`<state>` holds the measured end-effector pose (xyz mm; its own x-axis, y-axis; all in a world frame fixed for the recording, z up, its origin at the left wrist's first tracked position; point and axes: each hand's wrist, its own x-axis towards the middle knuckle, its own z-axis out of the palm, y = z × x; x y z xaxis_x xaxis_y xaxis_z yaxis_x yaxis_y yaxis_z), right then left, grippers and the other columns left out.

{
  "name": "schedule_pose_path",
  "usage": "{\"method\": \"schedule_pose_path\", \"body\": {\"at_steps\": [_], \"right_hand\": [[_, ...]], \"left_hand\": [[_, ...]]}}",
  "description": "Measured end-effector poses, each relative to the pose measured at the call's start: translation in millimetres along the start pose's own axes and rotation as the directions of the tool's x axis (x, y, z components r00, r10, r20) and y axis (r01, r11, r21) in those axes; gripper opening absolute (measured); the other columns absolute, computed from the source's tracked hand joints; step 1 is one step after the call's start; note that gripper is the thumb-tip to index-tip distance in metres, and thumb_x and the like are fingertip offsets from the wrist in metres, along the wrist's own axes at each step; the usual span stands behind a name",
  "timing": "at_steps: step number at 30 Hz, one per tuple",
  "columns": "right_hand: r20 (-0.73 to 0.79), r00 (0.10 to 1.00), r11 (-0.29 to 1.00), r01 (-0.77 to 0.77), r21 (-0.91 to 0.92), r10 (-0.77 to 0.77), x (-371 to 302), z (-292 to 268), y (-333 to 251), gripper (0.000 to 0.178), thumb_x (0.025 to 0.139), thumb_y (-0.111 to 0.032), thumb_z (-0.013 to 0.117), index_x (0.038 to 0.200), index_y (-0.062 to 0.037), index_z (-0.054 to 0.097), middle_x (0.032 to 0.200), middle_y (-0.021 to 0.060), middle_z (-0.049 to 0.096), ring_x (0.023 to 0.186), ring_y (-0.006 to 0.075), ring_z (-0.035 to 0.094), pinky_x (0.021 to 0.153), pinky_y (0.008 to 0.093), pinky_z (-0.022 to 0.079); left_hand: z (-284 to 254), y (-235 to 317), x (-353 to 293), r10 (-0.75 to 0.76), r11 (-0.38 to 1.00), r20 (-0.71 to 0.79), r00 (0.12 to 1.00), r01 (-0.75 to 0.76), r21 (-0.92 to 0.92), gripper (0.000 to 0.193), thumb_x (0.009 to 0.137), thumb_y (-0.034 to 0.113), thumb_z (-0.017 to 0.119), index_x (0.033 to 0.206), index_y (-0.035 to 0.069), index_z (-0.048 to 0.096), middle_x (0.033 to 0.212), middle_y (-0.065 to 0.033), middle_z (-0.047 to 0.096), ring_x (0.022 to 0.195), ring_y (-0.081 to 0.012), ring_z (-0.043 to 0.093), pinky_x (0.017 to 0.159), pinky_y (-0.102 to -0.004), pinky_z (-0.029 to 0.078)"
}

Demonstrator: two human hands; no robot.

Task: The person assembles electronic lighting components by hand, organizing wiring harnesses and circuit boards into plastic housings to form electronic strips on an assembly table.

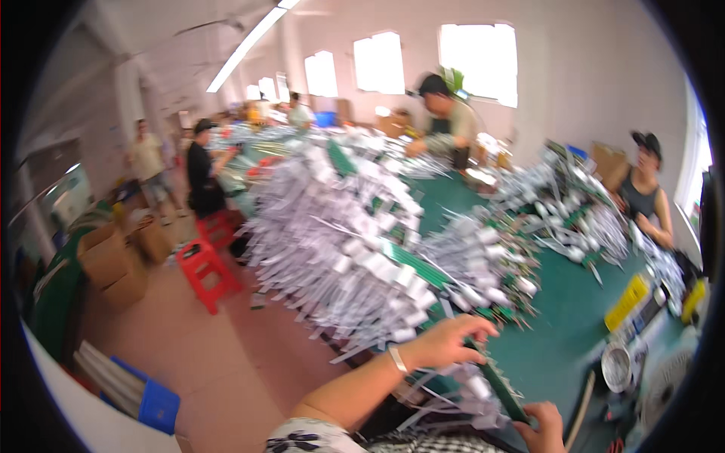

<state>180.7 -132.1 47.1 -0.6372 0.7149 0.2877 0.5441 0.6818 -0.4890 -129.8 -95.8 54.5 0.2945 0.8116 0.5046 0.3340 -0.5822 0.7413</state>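
A long narrow green strip [500,390], like a circuit-board panel, runs between my two hands, with white ribbon-like tails and rolls [477,386] along its left side. At its far end my left hand [451,342] grips it between thumb and fingers. Lower right, my right hand [544,429] is closed on the near end. Just beyond my left hand lies a large heap of similar strips with white tails [325,234]. Motion blur hides the fine detail.
The green table [566,343] bears further heaps [483,260]. At right are a yellow bottle [628,302] and a round metal lamp-like object [616,367]. Red stools [205,273], cardboard boxes [112,260] and a blue bin [158,408] stand left. Several people work around the table.
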Motion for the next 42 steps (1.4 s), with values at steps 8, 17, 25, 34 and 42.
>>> {"method": "schedule_pose_path", "body": {"at_steps": [8, 17, 25, 34, 42], "right_hand": [[0.171, 0.970, 0.862, 0.062, 0.504, -0.170, 47, -25, 37, 0.041, 0.088, -0.035, 0.055, 0.114, -0.0032, 0.056, 0.115, 0.0151, 0.058, 0.106, 0.0271, 0.056, 0.087, 0.0372, 0.044], [0.336, 0.922, 0.502, -0.203, 0.841, -0.191, 90, 39, 27, 0.050, 0.093, -0.038, 0.049, 0.131, -0.0060, 0.045, 0.123, 0.0128, 0.050, 0.116, 0.0222, 0.046, 0.098, 0.0350, 0.035], [0.296, 0.919, 0.446, -0.158, 0.881, -0.259, 95, 44, 7, 0.033, 0.087, -0.025, 0.064, 0.112, -0.0050, 0.056, 0.102, 0.0051, 0.056, 0.091, 0.0104, 0.051, 0.078, 0.0255, 0.043], [0.181, 0.967, 0.724, 0.004, 0.690, -0.179, 92, 13, -7, 0.012, 0.085, -0.015, 0.064, 0.084, -0.0040, 0.061, 0.078, 0.0055, 0.062, 0.069, 0.0156, 0.058, 0.062, 0.0284, 0.046], [-0.248, 0.953, 0.114, 0.270, 0.956, -0.176, 71, -41, 15, 0.004, 0.086, -0.003, 0.060, 0.087, 0.0002, 0.062, 0.083, 0.0082, 0.064, 0.074, 0.0253, 0.060, 0.066, 0.0366, 0.047]], "left_hand": [[43, 24, -8, 0.276, 0.954, 0.094, 0.957, -0.284, 0.092, 0.046, 0.063, 0.023, 0.081, 0.102, 0.010, 0.061, 0.091, -0.0028, 0.061, 0.086, -0.0211, 0.055, 0.076, -0.0329, 0.044], [64, 16, -27, 0.428, 0.733, -0.006, 0.904, -0.343, 0.588, 0.086, 0.062, 0.034, 0.083, 0.128, 0.010, 0.033, 0.123, -0.0117, 0.036, 0.111, -0.0321, 0.040, 0.091, -0.0417, 0.038], [-23, 74, -101, -0.783, 0.617, 0.042, 0.621, 0.767, 0.177, 0.072, 0.071, 0.015, 0.075, 0.133, 0.003, 0.040, 0.118, -0.0155, 0.057, 0.094, -0.0205, 0.061, 0.078, -0.0313, 0.049], [48, 31, -32, -0.134, 0.966, 0.064, 0.989, 0.116, 0.233, 0.047, 0.065, 0.013, 0.078, 0.106, 0.008, 0.055, 0.102, -0.0077, 0.059, 0.099, -0.0302, 0.056, 0.087, -0.0392, 0.043], [58, 27, -35, -0.112, 0.985, -0.043, 0.993, 0.116, 0.128, 0.050, 0.058, 0.011, 0.083, 0.101, 0.004, 0.058, 0.100, -0.0125, 0.055, 0.093, -0.0298, 0.056, 0.077, -0.0346, 0.047]]}}
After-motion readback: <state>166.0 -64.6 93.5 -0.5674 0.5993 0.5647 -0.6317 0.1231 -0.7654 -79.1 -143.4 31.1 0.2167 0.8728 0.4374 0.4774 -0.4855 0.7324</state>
